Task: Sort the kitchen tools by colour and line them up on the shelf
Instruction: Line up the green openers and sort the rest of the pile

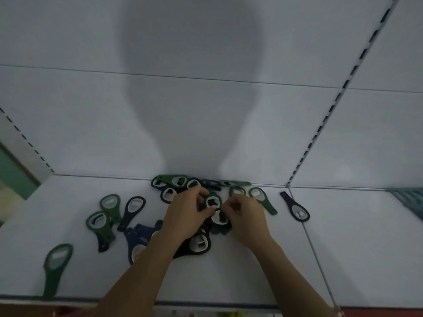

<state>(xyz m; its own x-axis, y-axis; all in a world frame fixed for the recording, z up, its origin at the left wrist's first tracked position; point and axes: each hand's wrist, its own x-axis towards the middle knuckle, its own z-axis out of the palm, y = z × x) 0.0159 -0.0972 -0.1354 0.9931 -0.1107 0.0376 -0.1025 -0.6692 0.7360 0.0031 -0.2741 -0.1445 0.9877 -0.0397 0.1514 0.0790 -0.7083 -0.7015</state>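
Note:
Several bottle openers in green, black and blue lie in a loose pile (pixel 183 188) on the white shelf (pixel 229 275), against the back wall. My left hand (pixel 183 213) and my right hand (pixel 245 213) meet over the pile's middle. Their fingers are curled round a green opener (pixel 213 201) whose metal ring shows between them. Another ring (pixel 219 218) shows just below, with blue openers (pixel 142 236) and a black one (pixel 201 243) partly under my left forearm.
Green openers (pixel 107 213) and a black one (pixel 134 211) lie at the left. A lone green opener (pixel 57 266) reaches the front edge. A black opener (pixel 297 210) lies apart at the right, beside a shelf seam (pixel 315 250). A teal object (pixel 409 200) sits far right.

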